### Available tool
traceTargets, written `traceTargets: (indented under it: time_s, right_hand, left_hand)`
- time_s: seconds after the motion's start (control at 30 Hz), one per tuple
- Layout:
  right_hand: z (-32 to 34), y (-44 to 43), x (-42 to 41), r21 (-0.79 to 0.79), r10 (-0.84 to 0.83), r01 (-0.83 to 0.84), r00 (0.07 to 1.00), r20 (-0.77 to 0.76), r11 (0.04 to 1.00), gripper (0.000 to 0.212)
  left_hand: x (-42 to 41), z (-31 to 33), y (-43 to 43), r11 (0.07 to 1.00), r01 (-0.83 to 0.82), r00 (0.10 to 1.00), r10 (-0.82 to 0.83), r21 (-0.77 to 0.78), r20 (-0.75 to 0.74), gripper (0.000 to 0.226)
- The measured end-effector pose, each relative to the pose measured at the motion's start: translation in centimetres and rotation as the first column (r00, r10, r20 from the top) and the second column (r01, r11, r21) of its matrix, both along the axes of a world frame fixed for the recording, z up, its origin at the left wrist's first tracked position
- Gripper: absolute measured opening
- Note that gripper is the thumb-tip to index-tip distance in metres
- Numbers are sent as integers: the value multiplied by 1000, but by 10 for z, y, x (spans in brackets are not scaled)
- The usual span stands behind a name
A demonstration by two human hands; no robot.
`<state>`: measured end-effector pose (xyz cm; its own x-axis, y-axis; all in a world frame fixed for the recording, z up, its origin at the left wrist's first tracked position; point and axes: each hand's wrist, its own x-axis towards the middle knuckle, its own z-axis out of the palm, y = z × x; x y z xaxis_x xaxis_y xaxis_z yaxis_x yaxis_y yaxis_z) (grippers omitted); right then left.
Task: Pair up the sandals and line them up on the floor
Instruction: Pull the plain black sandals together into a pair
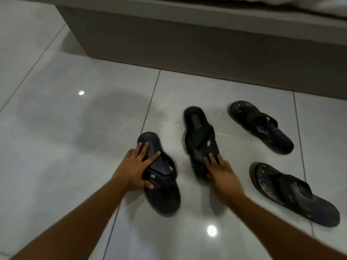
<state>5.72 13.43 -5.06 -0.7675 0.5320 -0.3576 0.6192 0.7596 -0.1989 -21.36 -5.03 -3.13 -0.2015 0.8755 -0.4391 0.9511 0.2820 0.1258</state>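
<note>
While working on the plain dark pair, keeping both hands well apart, each busy with its own sandal. Clamping the left hand [135, 166] over the left plain sandal [163, 199], fingers spread on the footbed and thumb hooked by the strap. Closing the right hand [219, 171] on the near end of the middle plain sandal [197, 126], fingers on top and thumb at the side; blurring there, so judging that grip as light rather than firm. Keeping both sandals low over the glossy floor [75, 147], near each other but splaying at different angles, a little way short of the bed base [187, 44]. Leaving the far patterned sandal [277, 139] and the near patterned sandal [300, 199] off to the right, apart from each other and skewed.

Risking, from here, sliding too fast on slick tile and overshooting, ending with soles overlapping instead of sitting parallel. Risking a slip of the lighter right-side grip, twisting that sandal off line. Risking a sweep of the right forearm into the near patterned sandal, lying just beside it, and knocking it further askew. Possibly swapping left foot and right foot within the pair, being hard to tell apart in this dim light. Probably needing a slow, square push together.
</note>
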Motion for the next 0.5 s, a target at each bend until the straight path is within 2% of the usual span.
traceTargets:
  time_s: [0.1, 0.23, 0.3, 0.4, 0.47, 0.5]
  right_hand:
    - [-17, -83, 38, 1, -63, 64, 995, -72, 998, 57]
    - [-19, -163, 20, -26, -108, 106, 989, -102, 994, 58]
    - [-14, -181, 3, -72, -131, 126, 989, -73, 989, 58]
    - [-3, -185, -12, -46, -128, 126, 991, -29, 991, 59]
    - [6, -174, -3, 6, -194, 195, 980, -46, 981, 76]
    - [13, -168, 7, 21, -214, 216, 974, -72, 976, 77]
  left_hand:
    - [-17, 5, -7, 991, 105, 994, -108, -81, -26, 120]
    - [-32, 4, -12, 970, 235, 969, -239, -67, -67, 126]
    - [-37, 3, -10, 954, 298, 948, -300, -37, -110, 131]
    - [-42, 11, -12, 943, 307, 934, -325, -128, -151, 134]
    - [-36, 20, -8, 950, 285, 935, -305, -131, -179, 133]
    - [-29, 24, -4, 957, 266, 938, -284, -112, -197, 131]
